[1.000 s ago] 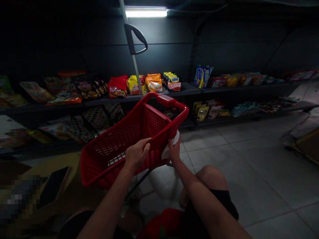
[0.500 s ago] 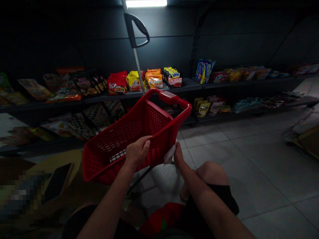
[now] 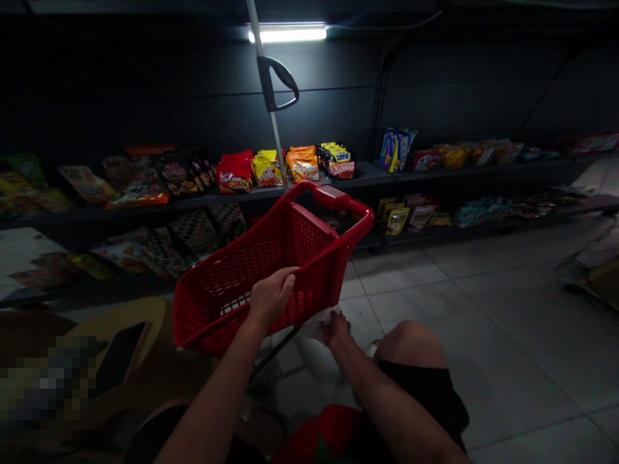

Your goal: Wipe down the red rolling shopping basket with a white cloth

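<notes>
In front of me stands a red plastic shopping cart (image 3: 309, 274) with perforated walls. My left hand (image 3: 273, 293) is closed over the rim of its near side. Below the cart's lower right corner, my right hand (image 3: 336, 327) grips a crumpled white cloth or tissue (image 3: 316, 322), which lies close under the basket's bottom edge. Dim light hides some of the right fingers. Whether the cloth presses on the cart or on its frame, I cannot tell.
Shelves (image 3: 370, 173) with several snack packets (image 3: 302, 164) run behind the cart. A pole with a dark handle (image 3: 278, 84) rises behind it. At left, a phone (image 3: 120, 354) lies on a tan round surface (image 3: 152, 316). Pale floor tiles (image 3: 430, 309) extend rightward.
My right hand has moved down and slightly left with the white cloth, from the cart's right edge to under its corner. My left hand keeps its hold on the rim. The view has tilted slightly.
</notes>
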Demonstrator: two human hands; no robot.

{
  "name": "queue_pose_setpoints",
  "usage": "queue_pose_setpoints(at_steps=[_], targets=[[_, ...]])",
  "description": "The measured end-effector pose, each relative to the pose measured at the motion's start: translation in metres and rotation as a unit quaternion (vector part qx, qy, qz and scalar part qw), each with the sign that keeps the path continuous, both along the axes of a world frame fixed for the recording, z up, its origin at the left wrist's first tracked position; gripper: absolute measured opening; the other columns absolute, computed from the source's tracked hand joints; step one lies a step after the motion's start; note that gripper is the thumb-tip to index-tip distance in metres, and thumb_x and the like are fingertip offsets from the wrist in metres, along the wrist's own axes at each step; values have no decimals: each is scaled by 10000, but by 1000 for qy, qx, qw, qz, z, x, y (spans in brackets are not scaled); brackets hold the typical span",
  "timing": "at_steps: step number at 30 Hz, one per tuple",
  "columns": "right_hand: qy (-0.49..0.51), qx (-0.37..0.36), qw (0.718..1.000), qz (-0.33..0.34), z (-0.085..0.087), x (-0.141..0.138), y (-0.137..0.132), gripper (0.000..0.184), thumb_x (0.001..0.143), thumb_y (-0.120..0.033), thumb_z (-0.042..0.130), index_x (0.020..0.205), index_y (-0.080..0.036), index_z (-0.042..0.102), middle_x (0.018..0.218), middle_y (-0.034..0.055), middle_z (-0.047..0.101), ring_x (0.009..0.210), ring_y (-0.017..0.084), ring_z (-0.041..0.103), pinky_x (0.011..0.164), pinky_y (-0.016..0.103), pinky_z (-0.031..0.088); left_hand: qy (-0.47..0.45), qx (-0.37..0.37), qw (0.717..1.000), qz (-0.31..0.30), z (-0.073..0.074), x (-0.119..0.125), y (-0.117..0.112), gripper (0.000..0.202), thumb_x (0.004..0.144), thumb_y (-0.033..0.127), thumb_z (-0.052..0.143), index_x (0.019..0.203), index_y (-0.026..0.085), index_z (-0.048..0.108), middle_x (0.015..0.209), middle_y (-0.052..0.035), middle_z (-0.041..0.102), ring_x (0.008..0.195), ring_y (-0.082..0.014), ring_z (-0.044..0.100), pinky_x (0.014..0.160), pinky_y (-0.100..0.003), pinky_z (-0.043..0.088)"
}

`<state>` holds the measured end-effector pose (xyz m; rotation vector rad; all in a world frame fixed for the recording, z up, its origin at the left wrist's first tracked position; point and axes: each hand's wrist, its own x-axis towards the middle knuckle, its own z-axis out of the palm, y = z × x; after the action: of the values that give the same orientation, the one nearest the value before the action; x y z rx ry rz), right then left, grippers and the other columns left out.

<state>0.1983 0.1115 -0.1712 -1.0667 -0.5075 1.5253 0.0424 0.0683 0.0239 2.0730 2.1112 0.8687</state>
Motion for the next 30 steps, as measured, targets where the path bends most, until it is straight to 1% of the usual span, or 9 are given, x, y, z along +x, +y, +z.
queue_pose_setpoints(at_steps=[4, 10, 12, 15, 18, 20, 24, 28, 30], targets=[[90, -31, 992, -81, 56, -2, 7, 420, 656, -270, 534, 1074, -255, 489, 821, -48, 653, 664, 145, 627, 649, 299, 558, -8, -8, 1000, -7, 1, -6, 7, 431, 986, 416, 294, 1227, 322, 639, 1238, 54, 698, 1101, -147, 654, 919, -244, 468], [-115, 226, 962, -100, 161, 7, 30, 554, 808, -362, 511, 1344, -244, 439, 1265, 66, 570, 1111, 192, 578, 968, 349, 483, -23, -16, 999, -16, 2, -11, 7, 444, 985, 450, 291, 1221, 326, 647, 1226, 43, 705, 1083, -157, 659, 918, -249, 461], [-253, 274, 921, -109, 155, 8, 27, 481, 815, -346, 518, 1277, -210, 514, 1342, 107, 503, 1242, 226, 487, 1069, 379, 402, -27, -15, 999, -23, 1, -12, 6, 447, 985, 453, 290, 1225, 325, 645, 1232, 40, 703, 1097, -160, 655, 923, -255, 457], [-382, 303, 873, -27, 106, 14, 13, 287, 756, -243, 543, 1024, -199, 639, 1258, 124, 523, 1235, 259, 473, 1103, 410, 362, -33, -13, 999, -25, 1, -15, 4, 448, 984, 445, 288, 1207, 323, 657, 1221, 40, 708, 1103, -160, 654, 923, -258, 454], [-423, 269, 862, 70, 62, 31, -2, 245, 705, -185, 524, 910, -212, 656, 1111, 113, 577, 1139, 276, 522, 1057, 451, 406, -40, -13, 999, -25, 3, -19, 5, 450, 981, 440, 286, 1184, 324, 670, 1198, 44, 717, 1090, -159, 656, 920, -256, 451], [-436, 262, 861, 20, 63, 46, -5, 263, 752, -210, 506, 968, -216, 656, 1131, 117, 575, 1141, 276, 521, 1034, 463, 421, -41, -17, 999, -21, 4, -22, 6, 454, 980, 443, 279, 1163, 330, 679, 1165, 48, 728, 1058, -162, 666, 901, -260, 454], [-484, 427, 755, -119, 134, 75, 15, 262, 846, -250, 516, 1055, -226, 673, 1234, 126, 560, 1194, 271, 501, 1022, 451, 402, -42, -23, 999, -9, 5, -30, 3, 481, 975, 469, 263, 1075, 321, 709, 1070, 47, 752, 972, -166, 686, 849, -264, 459], [-575, 568, 583, -77, 216, 107, 52, 220, 815, -229, 625, 1012, -273, 713, 1129, 62, 664, 1078, 243, 567, 1035, 442, 325, -55, -34, 998, -12, 4, -42, -6, 501, 965, 479, 263, 998, 295, 728, 962, 39, 765, 894, -166, 690, 806, -257, 466], [-593, 571, 563, -78, 242, 124, 66, 202, 793, -222, 642, 975, -262, 719, 1023, 50, 695, 1021, 236, 584, 1028, 438, 323, -60, -39, 997, -24, 4, -48, -10, 502, 963, 471, 266, 959, 287, 732, 943, 40, 765, 877, -164, 685, 806, -256, 464]])
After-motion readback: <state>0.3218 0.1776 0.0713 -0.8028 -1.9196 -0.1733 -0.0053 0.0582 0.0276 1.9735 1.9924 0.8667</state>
